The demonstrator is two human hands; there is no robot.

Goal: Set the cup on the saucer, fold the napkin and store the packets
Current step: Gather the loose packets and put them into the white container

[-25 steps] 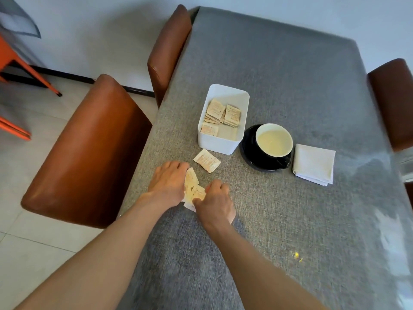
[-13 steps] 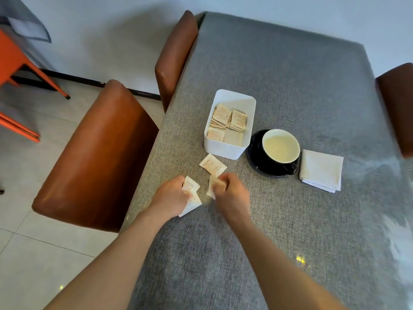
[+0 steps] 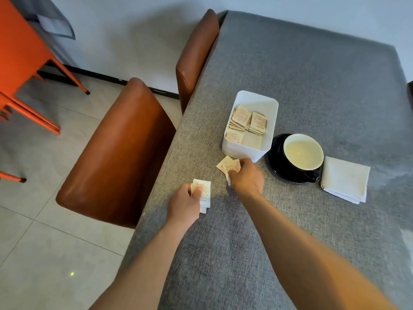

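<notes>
A black cup (image 3: 303, 152) with a pale inside stands on a black saucer (image 3: 273, 166). To its right lies a folded white napkin (image 3: 345, 179). A white box (image 3: 248, 151) left of the saucer holds several beige packets (image 3: 248, 120). My left hand (image 3: 185, 202) grips a few packets (image 3: 204, 193) near the table's left edge. My right hand (image 3: 247, 177) holds a packet and its fingers rest on another loose packet (image 3: 228, 164) lying just in front of the box.
The grey cloth-covered table (image 3: 312, 74) runs away from me. Two brown leather chairs (image 3: 116, 153) stand along its left side. An orange chair (image 3: 20, 54) is on the tiled floor at far left.
My right hand has moved forward from beside my left hand to the loose packet in front of the box, carrying a packet. My left hand stayed put with its packets.
</notes>
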